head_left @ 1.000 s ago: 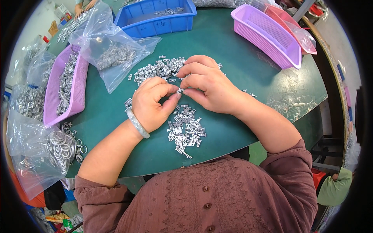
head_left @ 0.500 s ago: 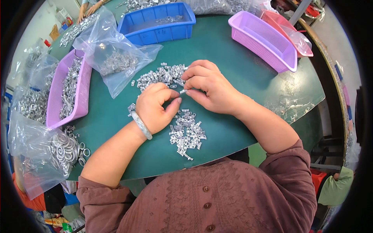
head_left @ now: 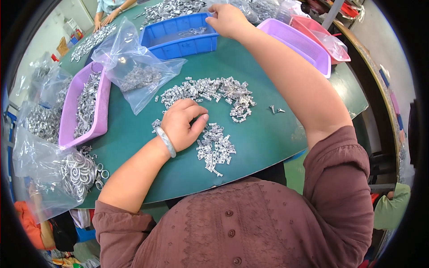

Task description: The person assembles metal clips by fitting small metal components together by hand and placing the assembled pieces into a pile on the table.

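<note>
My right hand reaches out over the right end of the blue bin; its thumb and fingertips are apart, with nothing visible between them. A few small metal pieces lie in that bin. My left hand, with a pale bangle at the wrist, rests on the green table, its fingers loosely curled and the thumb apart from them. Nothing shows in its grip, though the palm is hidden. Beyond it spreads a curved pile of small silvery metal fittings. A smaller pile of similar fittings lies nearer me.
A clear plastic bag of metal parts and a purple basket of parts lie left. Metal rings spill near a bag. Purple and pink baskets stand far right. Another person's hands work at far left.
My right hand has left the pile beside my left hand and swung far forward to the blue bin. The small fitting at its fingertips is no longer seen. My left hand stays put.
</note>
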A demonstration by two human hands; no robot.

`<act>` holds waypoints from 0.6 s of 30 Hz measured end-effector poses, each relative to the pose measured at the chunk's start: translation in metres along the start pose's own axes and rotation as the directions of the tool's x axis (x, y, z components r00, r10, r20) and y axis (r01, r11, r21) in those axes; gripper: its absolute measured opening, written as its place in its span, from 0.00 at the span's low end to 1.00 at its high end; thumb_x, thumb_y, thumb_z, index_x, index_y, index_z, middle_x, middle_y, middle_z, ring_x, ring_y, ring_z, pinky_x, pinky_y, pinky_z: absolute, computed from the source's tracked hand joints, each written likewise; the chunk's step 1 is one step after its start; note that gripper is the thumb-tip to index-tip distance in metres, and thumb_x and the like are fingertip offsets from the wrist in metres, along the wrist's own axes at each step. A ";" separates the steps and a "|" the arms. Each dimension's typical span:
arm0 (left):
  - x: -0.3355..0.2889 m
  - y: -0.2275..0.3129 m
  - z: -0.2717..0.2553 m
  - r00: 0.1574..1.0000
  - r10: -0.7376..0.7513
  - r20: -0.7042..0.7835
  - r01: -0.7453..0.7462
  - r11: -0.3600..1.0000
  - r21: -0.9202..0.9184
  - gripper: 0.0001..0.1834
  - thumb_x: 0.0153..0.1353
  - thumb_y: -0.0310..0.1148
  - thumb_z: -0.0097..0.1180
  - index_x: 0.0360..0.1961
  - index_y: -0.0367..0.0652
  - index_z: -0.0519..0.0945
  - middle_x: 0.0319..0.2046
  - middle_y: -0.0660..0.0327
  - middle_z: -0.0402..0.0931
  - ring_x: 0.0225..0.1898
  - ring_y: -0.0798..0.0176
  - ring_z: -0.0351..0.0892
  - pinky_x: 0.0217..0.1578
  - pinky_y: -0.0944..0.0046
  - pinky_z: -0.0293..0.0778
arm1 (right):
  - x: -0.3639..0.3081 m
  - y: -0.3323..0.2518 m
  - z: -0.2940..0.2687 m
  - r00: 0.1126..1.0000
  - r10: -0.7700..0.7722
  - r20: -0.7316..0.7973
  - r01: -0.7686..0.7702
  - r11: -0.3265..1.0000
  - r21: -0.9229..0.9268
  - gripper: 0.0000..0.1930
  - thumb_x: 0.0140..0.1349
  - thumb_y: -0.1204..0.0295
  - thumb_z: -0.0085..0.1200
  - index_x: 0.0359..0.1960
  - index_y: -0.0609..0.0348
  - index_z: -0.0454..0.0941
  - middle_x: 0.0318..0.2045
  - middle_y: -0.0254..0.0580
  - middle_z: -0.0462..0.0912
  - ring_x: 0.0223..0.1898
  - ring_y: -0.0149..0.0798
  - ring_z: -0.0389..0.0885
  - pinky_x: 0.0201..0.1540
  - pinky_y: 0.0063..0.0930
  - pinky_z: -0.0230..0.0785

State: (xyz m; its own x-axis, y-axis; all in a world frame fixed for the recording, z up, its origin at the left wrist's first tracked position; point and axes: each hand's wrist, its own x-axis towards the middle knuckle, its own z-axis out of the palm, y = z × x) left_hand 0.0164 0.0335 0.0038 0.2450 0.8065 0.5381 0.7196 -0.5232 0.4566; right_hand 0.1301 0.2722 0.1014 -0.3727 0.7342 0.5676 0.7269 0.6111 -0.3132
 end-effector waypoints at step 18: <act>-0.011 0.025 -0.048 0.846 -0.528 0.076 0.461 0.651 -0.603 0.22 0.74 0.42 0.38 0.45 0.36 0.81 0.39 0.61 0.80 0.41 0.68 0.76 0.42 0.67 0.71 | -0.226 -0.032 -0.045 0.613 -0.712 0.342 0.431 0.664 0.611 0.31 0.60 0.53 0.59 0.57 0.63 0.71 0.61 0.62 0.65 0.64 0.61 0.63 0.66 0.48 0.57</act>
State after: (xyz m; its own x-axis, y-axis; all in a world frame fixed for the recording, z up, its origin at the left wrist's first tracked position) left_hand 0.0007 -0.0013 0.0431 -0.1237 0.9794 0.1598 0.1895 -0.1348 0.9726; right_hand 0.2167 0.0734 0.0181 -0.9435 0.1158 0.3105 -0.0300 0.9032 -0.4282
